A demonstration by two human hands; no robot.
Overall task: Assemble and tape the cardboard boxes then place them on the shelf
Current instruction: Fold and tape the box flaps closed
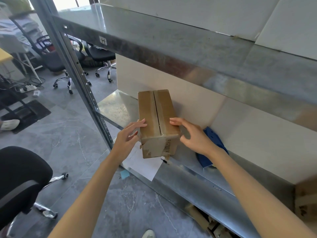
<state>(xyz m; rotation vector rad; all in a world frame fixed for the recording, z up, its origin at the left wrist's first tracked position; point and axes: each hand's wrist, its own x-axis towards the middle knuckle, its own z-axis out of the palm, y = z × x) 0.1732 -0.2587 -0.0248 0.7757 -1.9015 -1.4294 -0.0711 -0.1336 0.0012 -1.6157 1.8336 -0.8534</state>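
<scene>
- Step in hand, as we judge it: the placing. The box [157,124] stands on the shelf [116,107] with its flaps shut. Clear tape runs along the top seam and down the near end.
- Left hand [130,136]: open, fingers nearly straight, tips touching the box's top left edge. It grips nothing.
- Right hand [195,136]: loosely cupped, fingers lying on the box's top right edge, thumb bent beside the right face. We cannot tell whether the thumb touches. We see no firm hold.
- The box's near end rests on a white sheet [142,164]. Its far end is close to the white back panel [197,100].
- Just right of the box, partly behind our right wrist, lies a blue tool [205,160], probably the tape dispenser.
- What is in the box: hidden, since it is sealed.
- Below and right of the box, under the shelf, lie cardboard pieces [204,219]. We cannot count them.
- Next move, our guess: push the box back and square to the panel, pressing evenly on both sides so it does not skew. After that, let go and fetch another flat.
</scene>
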